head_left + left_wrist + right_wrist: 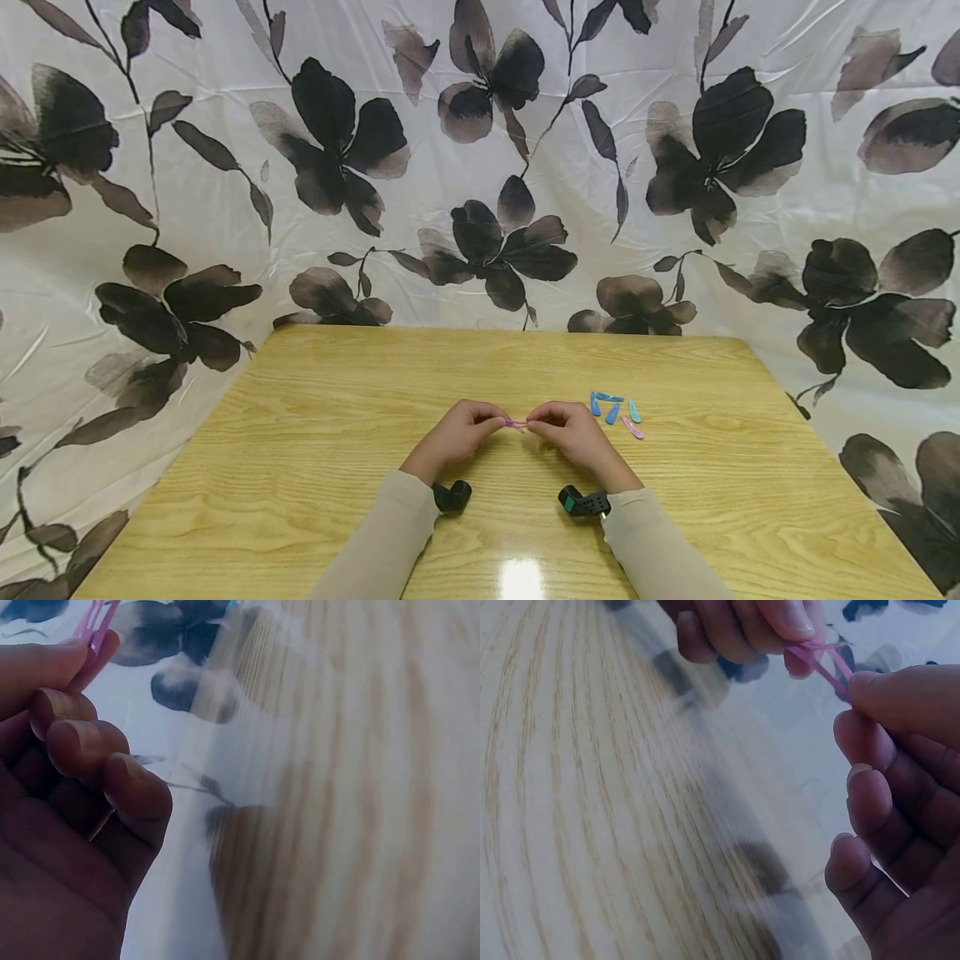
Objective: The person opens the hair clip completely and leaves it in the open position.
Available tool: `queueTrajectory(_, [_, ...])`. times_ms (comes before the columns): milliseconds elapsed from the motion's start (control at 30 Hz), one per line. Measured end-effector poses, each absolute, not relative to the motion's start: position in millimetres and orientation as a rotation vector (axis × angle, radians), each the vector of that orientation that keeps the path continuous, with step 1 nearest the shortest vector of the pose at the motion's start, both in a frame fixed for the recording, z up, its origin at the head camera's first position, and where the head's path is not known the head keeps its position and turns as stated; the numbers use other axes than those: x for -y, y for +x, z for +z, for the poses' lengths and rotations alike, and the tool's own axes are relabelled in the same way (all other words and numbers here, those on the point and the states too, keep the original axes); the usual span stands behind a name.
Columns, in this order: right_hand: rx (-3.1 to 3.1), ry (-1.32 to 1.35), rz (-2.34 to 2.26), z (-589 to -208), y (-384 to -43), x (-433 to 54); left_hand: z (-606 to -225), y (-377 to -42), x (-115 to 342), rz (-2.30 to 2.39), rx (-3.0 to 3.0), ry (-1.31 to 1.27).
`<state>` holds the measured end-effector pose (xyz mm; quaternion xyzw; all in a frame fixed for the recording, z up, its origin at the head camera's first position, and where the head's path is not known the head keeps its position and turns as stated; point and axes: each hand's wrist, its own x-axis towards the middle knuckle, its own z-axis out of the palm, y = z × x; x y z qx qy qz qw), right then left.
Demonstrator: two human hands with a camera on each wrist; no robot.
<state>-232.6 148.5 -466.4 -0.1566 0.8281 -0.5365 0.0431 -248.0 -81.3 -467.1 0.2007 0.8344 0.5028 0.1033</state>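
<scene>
Between both hands is a pink snap hair clip (516, 423), its two narrow arms spread apart in the right wrist view. My left hand (467, 433) pinches one end with thumb and forefinger. The other end is pinched by the thumb and forefinger of my right hand (572, 431). In the left wrist view, the pink clip (96, 631) sticks up past the left thumb, with the other fingers curled below. Beyond the right hand lie several blue hair clips (612, 413), a light teal clip (634, 412) and another pink clip (633, 427).
The wooden table (337, 392) reaches back to a white cloth (600, 167) printed with dark flowers, which also hangs along both sides. Each wrist wears a black strap with a camera (583, 502). Light glares off the table's near middle.
</scene>
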Motion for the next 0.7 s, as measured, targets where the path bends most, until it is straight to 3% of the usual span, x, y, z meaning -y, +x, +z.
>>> queueTrajectory(700, [-2.808,-0.744,-1.231,-474.7,-229.1,-140.0,-465.2,-244.9,82.4,1.284,-2.596,0.626])
